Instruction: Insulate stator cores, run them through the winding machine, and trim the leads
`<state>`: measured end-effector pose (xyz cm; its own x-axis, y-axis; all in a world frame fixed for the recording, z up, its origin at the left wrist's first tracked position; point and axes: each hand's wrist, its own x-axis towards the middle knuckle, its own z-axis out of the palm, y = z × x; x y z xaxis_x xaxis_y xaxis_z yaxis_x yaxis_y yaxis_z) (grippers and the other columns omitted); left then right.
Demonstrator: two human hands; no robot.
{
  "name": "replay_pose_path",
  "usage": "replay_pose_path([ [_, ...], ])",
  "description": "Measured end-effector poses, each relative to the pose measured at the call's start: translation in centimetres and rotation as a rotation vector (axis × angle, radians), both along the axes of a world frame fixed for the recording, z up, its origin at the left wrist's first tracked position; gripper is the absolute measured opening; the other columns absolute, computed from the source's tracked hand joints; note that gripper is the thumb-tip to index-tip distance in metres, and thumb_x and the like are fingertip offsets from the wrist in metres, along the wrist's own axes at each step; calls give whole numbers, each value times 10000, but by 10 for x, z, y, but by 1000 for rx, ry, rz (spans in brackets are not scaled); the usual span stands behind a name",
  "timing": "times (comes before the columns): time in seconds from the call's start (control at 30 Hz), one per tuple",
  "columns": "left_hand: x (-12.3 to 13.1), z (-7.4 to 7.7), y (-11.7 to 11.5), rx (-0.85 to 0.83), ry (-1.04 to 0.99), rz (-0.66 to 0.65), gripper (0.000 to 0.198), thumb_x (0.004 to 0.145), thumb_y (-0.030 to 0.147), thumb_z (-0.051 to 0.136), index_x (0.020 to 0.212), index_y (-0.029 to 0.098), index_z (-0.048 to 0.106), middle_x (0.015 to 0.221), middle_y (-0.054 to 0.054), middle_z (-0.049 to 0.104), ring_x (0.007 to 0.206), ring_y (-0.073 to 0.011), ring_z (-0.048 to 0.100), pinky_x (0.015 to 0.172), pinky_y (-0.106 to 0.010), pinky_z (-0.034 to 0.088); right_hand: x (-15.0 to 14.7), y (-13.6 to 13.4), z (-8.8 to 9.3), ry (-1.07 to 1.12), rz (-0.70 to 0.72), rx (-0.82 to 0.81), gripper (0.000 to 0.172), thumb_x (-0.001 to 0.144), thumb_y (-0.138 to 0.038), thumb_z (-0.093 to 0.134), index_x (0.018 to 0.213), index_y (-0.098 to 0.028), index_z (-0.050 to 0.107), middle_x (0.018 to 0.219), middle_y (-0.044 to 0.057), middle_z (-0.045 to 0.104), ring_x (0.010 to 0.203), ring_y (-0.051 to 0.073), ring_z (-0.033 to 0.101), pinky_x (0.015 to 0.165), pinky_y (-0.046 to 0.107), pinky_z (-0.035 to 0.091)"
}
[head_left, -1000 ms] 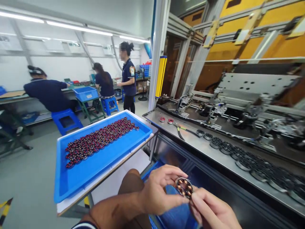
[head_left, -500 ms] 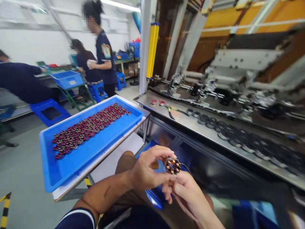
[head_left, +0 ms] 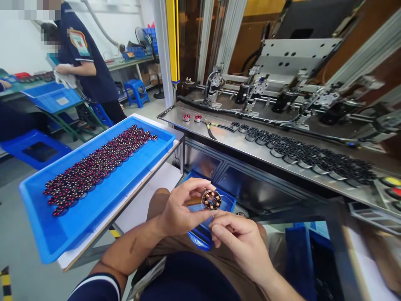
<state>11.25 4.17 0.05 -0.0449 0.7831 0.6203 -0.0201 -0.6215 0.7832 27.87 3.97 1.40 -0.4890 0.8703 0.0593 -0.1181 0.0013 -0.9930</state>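
My left hand (head_left: 180, 209) is closed around the edge of a round motor stator (head_left: 212, 200), thumb below and fingers above. Its copper windings face me, and a thin loose wire (head_left: 226, 197) curves out from its right side. Just below the stator, my right hand (head_left: 242, 236) is pinched, with a fine strand of wire showing at its fingers. Both hands are over my lap, above a blue bin (head_left: 200, 240) that they partly hide.
Left of me, a blue tray (head_left: 125, 200) holds many red-and-black stators. On the metal machine bench (head_left: 225, 140) lie two red stators (head_left: 198, 118), pliers (head_left: 216, 127) and rows of black ones (head_left: 291, 150). A co-worker (head_left: 84, 62) stands at the back left.
The view has turned right, so the tray, bench and co-worker appear farther left. My hands stay around the stator, whose windings now face me more squarely.
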Motion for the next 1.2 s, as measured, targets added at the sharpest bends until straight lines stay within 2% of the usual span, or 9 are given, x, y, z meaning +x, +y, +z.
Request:
replay_pose_path([
  [0.2,1,-5,1,-140,-175,-93,592,719,124,828,1238,225,564,1106,-56,714,913,-142,714,833,-233,586,-1,-6,2,38,139,78,427,884,-482,674,583,-182,633,488,-12,543,492,108,469,513,246,370],
  [0.33,-1,-7,3,-189,-269,-218,575,758,105,796,1258,243,548,1180,-77,704,997,-160,702,885,-266,566,9,3,-3,-12,296,32,373,827,-480,739,605,-184,686,536,13,606,530,132,524,538,263,395],
  [0.47,-3,-6,-1,-189,-224,-352,559,845,74,700,1324,288,507,1265,-83,680,1089,-158,673,943,-274,535,23,18,-1,40,126,-89,335,797,-511,752,706,-192,701,593,-1,613,521,128,535,529,257,404],
  [0.6,4,-7,-4,-173,-158,-435,642,854,78,688,1398,309,437,1288,-100,650,1111,-174,655,967,-307,521,18,16,9,4,-16,-119,429,834,-531,703,599,-183,611,529,-5,570,508,123,482,532,257,379],
  [0.8,11,-10,-3,-234,-297,-407,707,705,115,841,1302,307,516,1045,-17,635,830,-96,654,757,-205,551,13,1,10,-40,-6,-77,492,836,-567,685,551,-191,545,502,-17,514,520,121,423,534,260,338],
  [0.97,3,-6,-4,-183,-218,-374,688,759,154,805,1344,289,469,1103,-67,670,911,-147,678,813,-267,574,35,5,9,-215,248,51,492,855,-574,661,562,-188,581,523,-8,534,511,122,465,521,265,348],
  [1.03,0,-4,-5,-110,-102,-311,699,782,145,782,1376,286,441,1125,-80,678,934,-157,686,826,-269,579,41,9,12,-255,172,105,455,812,-603,698,631,-191,634,579,7,578,543,138,505,530,269,382],
  [1.1,0,-2,-6,-26,31,-245,708,806,125,751,1407,277,409,1154,-96,681,958,-166,694,838,-273,583,42,10,16,-252,-1,164,422,757,-606,751,695,-200,654,633,16,603,578,155,535,539,276,413],
  [1.2,1,0,-8,48,167,-201,703,838,121,710,1438,264,372,1186,-115,681,1025,-191,692,876,-302,587,35,7,21,-210,-143,229,356,744,-524,798,710,-212,628,656,10,606,608,164,561,574,280,449],
])
